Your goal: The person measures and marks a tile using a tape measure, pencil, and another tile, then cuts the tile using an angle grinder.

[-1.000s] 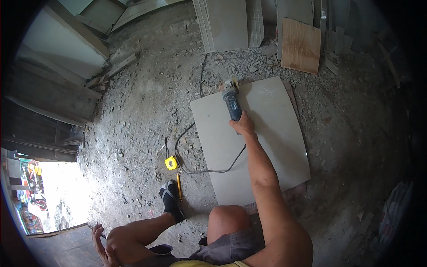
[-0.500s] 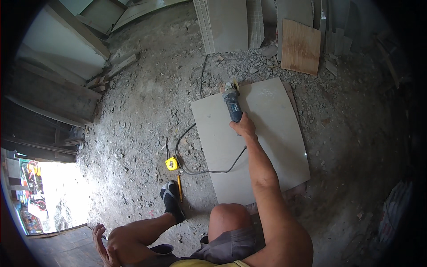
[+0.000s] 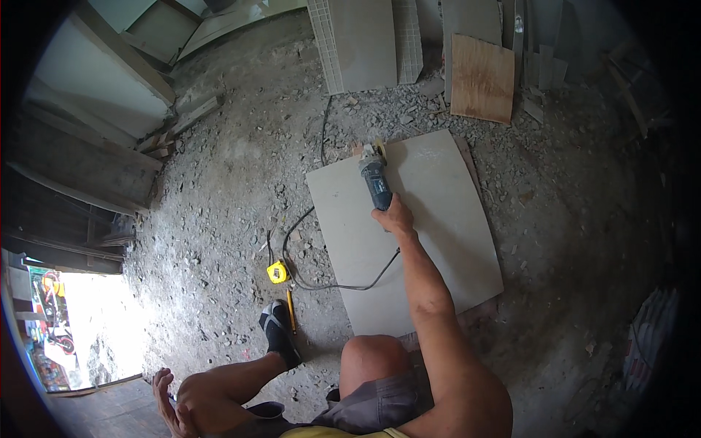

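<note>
My right hand point(image 3: 395, 216) is wrapped around the body of an angle grinder point(image 3: 377, 185). The grinder's head and yellowish disc lie at the far edge of a large pale tile point(image 3: 431, 270), which rests on the ground in front of my knees. From the grinder a dark power cord point(image 3: 350, 287) loops left over the tile and onto the ground. My left hand point(image 3: 169, 404) hangs beside my left knee, its fingers loosely stretched out and apart, away from the tile. A yellow tape measure point(image 3: 277, 272) and a yellow pencil point(image 3: 291, 312) lie left of the tile.
Rubble and grit cover the rough floor point(image 3: 226, 182). Tall tile pieces point(image 3: 365, 51) and a brown wood-look panel point(image 3: 482, 80) lean at the back. Boards point(image 3: 87, 150) stand along the left, above a bright doorway point(image 3: 106, 321). My left foot point(image 3: 277, 332) is near the pencil.
The view has shifted slightly, so the tile, tape measure and background sit a little lower and further left. My right hand still grips the angle grinder at the tile's far edge.
</note>
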A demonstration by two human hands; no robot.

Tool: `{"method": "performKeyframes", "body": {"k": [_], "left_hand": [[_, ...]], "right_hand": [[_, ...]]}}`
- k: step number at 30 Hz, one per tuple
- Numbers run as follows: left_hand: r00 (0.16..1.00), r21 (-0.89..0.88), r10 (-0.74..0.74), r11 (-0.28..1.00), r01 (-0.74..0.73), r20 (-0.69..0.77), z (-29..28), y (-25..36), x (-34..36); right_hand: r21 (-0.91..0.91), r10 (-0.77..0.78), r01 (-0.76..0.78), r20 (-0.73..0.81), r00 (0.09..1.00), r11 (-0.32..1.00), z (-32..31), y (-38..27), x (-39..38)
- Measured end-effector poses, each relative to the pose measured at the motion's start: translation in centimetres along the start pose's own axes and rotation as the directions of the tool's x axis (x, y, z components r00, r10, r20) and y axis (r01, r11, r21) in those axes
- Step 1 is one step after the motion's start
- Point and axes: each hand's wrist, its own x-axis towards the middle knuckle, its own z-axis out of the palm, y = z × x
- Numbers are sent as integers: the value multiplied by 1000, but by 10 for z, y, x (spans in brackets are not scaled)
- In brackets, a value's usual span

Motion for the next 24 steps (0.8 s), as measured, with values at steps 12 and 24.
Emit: {"method": "performKeyframes", "body": {"k": [12, 24], "left_hand": [[1000, -16, 12, 1000, -13, -17, 1, -2, -6], [999, -33, 13, 999, -14, -37, 2, 3, -7]], "right_hand": [[-57, -52, 50, -42, 998, 997, 7, 7, 2], [-10, -19, 18, -43, 999, 1000, 7, 14, -12]]}}
